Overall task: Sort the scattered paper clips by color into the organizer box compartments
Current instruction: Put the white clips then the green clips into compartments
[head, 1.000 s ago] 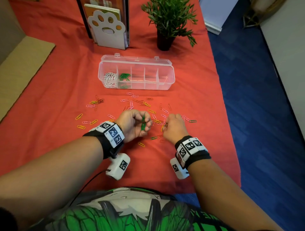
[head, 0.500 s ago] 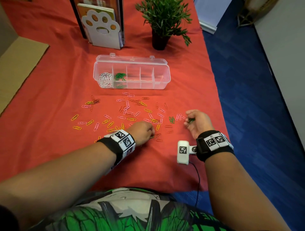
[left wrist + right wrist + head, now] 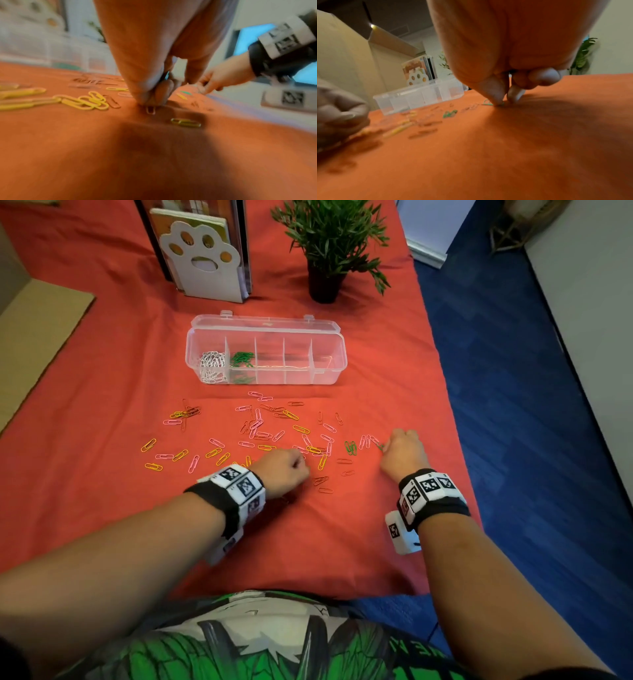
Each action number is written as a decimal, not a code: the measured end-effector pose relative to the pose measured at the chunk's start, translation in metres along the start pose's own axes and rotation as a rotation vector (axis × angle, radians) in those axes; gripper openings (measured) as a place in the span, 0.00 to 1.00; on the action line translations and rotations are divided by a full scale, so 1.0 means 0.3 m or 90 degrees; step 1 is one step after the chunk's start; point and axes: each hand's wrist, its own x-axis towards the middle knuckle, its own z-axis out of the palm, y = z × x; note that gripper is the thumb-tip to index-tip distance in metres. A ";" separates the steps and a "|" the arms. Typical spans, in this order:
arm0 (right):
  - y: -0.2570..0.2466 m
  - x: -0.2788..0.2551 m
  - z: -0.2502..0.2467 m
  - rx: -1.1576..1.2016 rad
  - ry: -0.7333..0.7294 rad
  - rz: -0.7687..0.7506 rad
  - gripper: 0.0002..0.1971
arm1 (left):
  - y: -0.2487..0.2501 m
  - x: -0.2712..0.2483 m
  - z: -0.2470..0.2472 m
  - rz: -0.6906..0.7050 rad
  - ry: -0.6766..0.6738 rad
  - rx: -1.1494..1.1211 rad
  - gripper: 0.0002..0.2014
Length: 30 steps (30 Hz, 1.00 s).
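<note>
Head view: at center left your left hand (image 3: 286,470) has its fingers curled down onto the counter (image 3: 102,364) among the scattered paper clips (image 3: 260,433); what its grip pinches you cannot tell. At center right your right hand (image 3: 402,455) pinches a green clip (image 3: 379,446) against the cloth. The organizer box (image 3: 329,371) sits open at upper center, white and green clips in its two leftmost compartments.

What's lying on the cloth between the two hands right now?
In the head view, between left hand and right hand: a green clip pair, plus yellow, pink and red clips.
</note>
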 end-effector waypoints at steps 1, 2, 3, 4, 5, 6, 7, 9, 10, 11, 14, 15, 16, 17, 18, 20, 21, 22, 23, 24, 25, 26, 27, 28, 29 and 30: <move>-0.009 -0.002 -0.007 0.058 -0.002 0.002 0.09 | 0.003 0.001 -0.012 -0.055 -0.025 -0.135 0.08; -0.017 -0.003 -0.010 0.138 -0.008 0.009 0.06 | 0.007 -0.002 -0.025 -0.099 -0.046 -0.303 0.09; -0.031 -0.005 -0.008 0.234 -0.022 0.023 0.06 | 0.011 -0.009 -0.041 -0.137 -0.061 -0.475 0.08; -0.046 -0.009 -0.001 0.341 -0.042 0.041 0.10 | 0.015 -0.018 -0.061 -0.152 -0.082 -0.630 0.06; -0.064 -0.018 0.007 0.457 -0.070 0.071 0.12 | 0.019 -0.028 -0.082 -0.145 -0.106 -0.750 0.04; -0.082 -0.028 0.011 0.575 -0.102 0.104 0.14 | 0.025 -0.039 -0.102 -0.124 -0.130 -0.831 0.03; -0.098 -0.037 0.011 0.685 -0.134 0.133 0.16 | 0.027 -0.043 -0.117 -0.102 -0.142 -0.881 0.04; -0.127 -0.053 -0.005 0.882 -0.176 0.192 0.14 | 0.025 -0.047 -0.138 -0.084 -0.142 -0.924 0.08; -0.136 -0.057 -0.013 0.955 -0.194 0.227 0.12 | 0.023 -0.046 -0.144 -0.094 -0.137 -0.927 0.10; -0.138 -0.059 -0.017 1.006 -0.211 0.262 0.11 | 0.021 -0.042 -0.145 -0.114 -0.126 -0.918 0.12; -0.150 -0.048 -0.002 0.935 -0.226 0.278 0.09 | 0.015 -0.029 -0.142 -0.196 -0.059 -0.860 0.15; -0.153 -0.036 0.011 0.810 -0.204 0.237 0.09 | 0.015 -0.026 -0.141 -0.214 -0.042 -0.843 0.15; -0.156 -0.027 0.018 0.640 -0.174 0.173 0.10 | 0.013 -0.023 -0.140 -0.224 -0.033 -0.835 0.15; -0.160 -0.019 0.025 0.453 -0.137 0.101 0.09 | 0.010 -0.021 -0.140 -0.229 -0.027 -0.835 0.15; -0.165 -0.020 0.031 0.301 -0.099 0.047 0.06 | 0.008 -0.020 -0.141 -0.233 -0.022 -0.837 0.15; -0.168 -0.027 0.046 0.123 -0.040 -0.011 0.09 | 0.006 -0.021 -0.143 -0.241 -0.007 -0.833 0.15; -0.170 -0.031 0.060 0.061 -0.030 -0.037 0.14 | 0.005 -0.021 -0.144 -0.244 0.003 -0.822 0.15; -0.177 -0.041 0.069 0.013 -0.022 -0.056 0.17 | 0.004 -0.022 -0.144 -0.246 0.013 -0.807 0.14; -0.182 -0.048 0.080 -0.023 -0.019 -0.069 0.18 | 0.002 -0.023 -0.144 -0.248 0.021 -0.791 0.14; -0.189 -0.053 0.089 -0.045 -0.021 -0.076 0.18 | 0.000 -0.023 -0.142 -0.250 0.027 -0.774 0.14; -0.193 -0.056 0.099 -0.061 -0.022 -0.081 0.17 | -0.003 -0.024 -0.141 -0.250 0.030 -0.757 0.13; -0.200 -0.061 0.100 -0.074 -0.028 -0.077 0.17 | -0.006 -0.027 -0.140 -0.251 0.032 -0.740 0.13; -0.203 -0.061 0.101 -0.084 -0.039 -0.075 0.18 | -0.006 -0.030 -0.139 -0.252 0.033 -0.725 0.13; -0.207 -0.060 0.095 -0.085 -0.045 -0.075 0.18 | -0.008 -0.031 -0.137 -0.253 0.035 -0.708 0.13; -0.210 -0.057 0.089 -0.088 -0.053 -0.079 0.18 | -0.008 -0.033 -0.136 -0.251 0.039 -0.690 0.12; -0.217 -0.055 0.076 -0.095 -0.066 -0.095 0.18 | -0.008 -0.034 -0.135 -0.246 0.046 -0.665 0.11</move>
